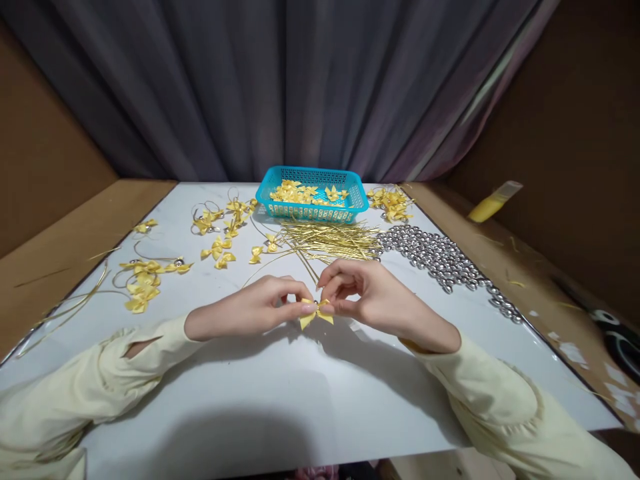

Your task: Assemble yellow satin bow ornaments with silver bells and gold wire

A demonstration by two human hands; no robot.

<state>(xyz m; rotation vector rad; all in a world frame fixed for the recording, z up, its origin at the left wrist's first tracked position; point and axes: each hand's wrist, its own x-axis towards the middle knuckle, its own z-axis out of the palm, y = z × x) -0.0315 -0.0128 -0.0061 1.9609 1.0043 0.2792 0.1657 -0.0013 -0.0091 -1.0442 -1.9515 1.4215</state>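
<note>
Over the middle of the white board, a small yellow ribbon bow is pinched between my two hands. My left hand grips its left side between thumb and index finger. On the other side, the closed thumb and fingertips of my right hand hold the bow too. A tiny dark spot shows at the bow's centre, too small to make out. Just beyond my fingers lies a bundle of thin gold wire ties, a few ends pointing towards my hands.
Behind the ties stands a blue plastic basket holding yellow bows. Small shiny silver bells or beads spread to the right. More bows, some with gold ties, lie left, with another pile back right. Black-handled scissors rest at the right edge.
</note>
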